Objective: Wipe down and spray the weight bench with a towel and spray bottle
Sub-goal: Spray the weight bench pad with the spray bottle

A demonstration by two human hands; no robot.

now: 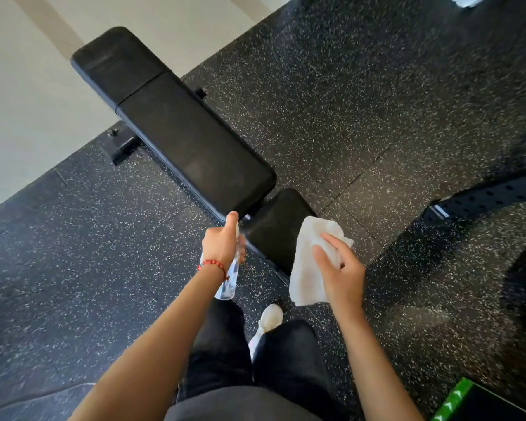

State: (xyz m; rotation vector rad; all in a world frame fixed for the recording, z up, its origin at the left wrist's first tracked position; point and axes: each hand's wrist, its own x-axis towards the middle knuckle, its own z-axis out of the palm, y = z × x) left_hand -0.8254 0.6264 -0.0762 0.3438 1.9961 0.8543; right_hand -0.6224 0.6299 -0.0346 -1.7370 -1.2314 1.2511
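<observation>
Black vinyl pads of the weight bench run away from the person toward the pale wall, the small seat pad nearest the feet. Just short of that seat pad, the left hand wraps a clear spray bottle, index finger raised on the nozzle so the spray is aimed at the bench's long pad. Beside the seat pad's near corner, the right hand pinches a white towel, its cloth hanging loose and apparently ready to follow the spray. Both tools are held above the bench end, neither touching it. Judged stage: spraying, wiping not yet begun on this end.
</observation>
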